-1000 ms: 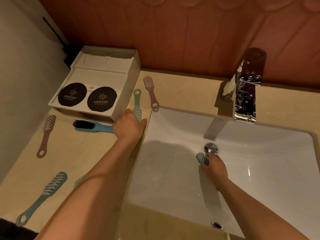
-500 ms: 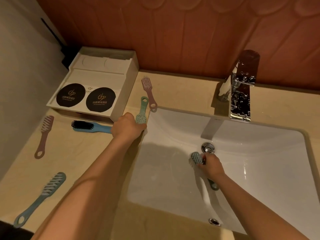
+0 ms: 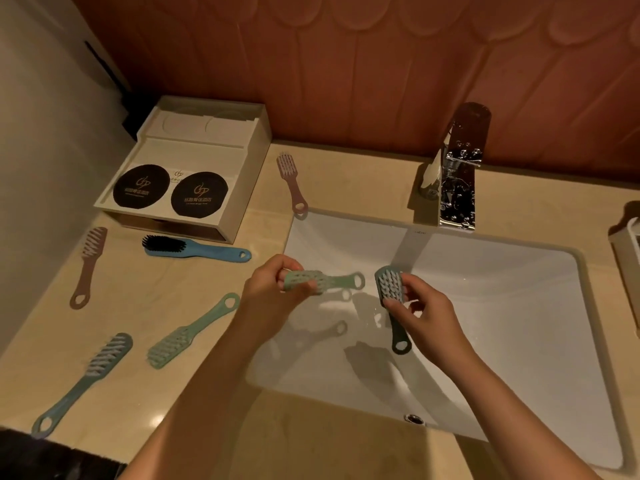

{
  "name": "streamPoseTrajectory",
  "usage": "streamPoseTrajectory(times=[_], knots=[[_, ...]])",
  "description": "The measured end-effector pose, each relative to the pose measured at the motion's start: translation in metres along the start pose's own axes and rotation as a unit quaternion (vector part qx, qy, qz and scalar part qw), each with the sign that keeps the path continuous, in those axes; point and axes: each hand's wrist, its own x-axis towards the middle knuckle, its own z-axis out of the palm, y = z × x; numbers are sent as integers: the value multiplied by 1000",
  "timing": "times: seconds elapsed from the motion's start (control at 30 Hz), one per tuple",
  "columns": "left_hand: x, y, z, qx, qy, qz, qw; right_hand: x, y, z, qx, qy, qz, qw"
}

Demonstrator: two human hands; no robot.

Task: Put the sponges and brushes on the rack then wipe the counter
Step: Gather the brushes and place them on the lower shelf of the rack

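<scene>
Left fingers [image 3: 304, 289] clamping green brush [image 3: 322, 280], right fingers [image 3: 393, 303] clamping teal brush [image 3: 389, 289]; both now lifting off worktop [image 3: 138, 323] and basin [image 3: 485, 306]; rack next, maybe 3 o'clock.

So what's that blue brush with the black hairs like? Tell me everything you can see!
The blue brush lies flat on the beige counter, just in front of the white box. It looks like plastic. Its black bristles sit at the left end, and its blue handle tapers to the right, ending in a small hanging hole. Nothing holds it: both hands are busy with other brushes over the sink. It seems to lie apart from the box and from the other brushes, touching only the counter.
</scene>
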Motion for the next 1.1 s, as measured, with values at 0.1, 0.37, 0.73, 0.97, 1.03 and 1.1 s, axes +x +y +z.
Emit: streamPoseTrajectory(times=[0.1,0.37,0.73,0.97,1.03,1.1], knots=[[-8,2,15,-2,-26,58,998,-12,-15,-10,-5,-5,-31,999],[-20,17,54,-136,-84,35,987,-24,-22,-24,54,-18,-7,998],[-39,46,99,-277,-70,17,958,-37,-27,-40,187,6,75,979],[-59,57,151,-242,-74,51,966,-54,-9,-69,247,40,82,965],[-59,61,158,-244,-75,64,965,-57,-4,-80,243,63,69,965],[-60,67,169,-230,-67,77,968,-61,4,-97,228,101,63,966]])
